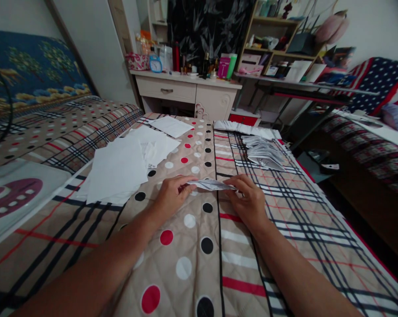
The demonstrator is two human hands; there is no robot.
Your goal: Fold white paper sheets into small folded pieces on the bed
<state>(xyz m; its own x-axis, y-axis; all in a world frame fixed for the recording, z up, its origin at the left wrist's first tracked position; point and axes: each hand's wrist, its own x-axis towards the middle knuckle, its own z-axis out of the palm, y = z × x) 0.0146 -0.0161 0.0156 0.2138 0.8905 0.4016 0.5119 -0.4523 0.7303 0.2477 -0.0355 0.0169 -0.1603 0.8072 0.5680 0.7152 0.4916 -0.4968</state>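
Between my two hands a folded piece of white paper (211, 184) is held level, just above the quilted bedspread. My left hand (175, 192) pinches its left end between thumb and fingers. At its right end, my right hand (246, 196) grips the paper the same way, with the fingertips partly behind it. Loose white sheets (118, 169) lie in an overlapping pile to the left of my left hand. Beyond my right hand, a row of folded papers (263, 152) leans together on the bed.
The patterned bedspread (182, 268) covers the bed. A long strip of stacked white folded papers (246, 128) lies at its far right edge. A white bag with a purple print (50, 176) sits at the left. Behind stand a white dresser (166, 90) and a shelf desk (304, 83).
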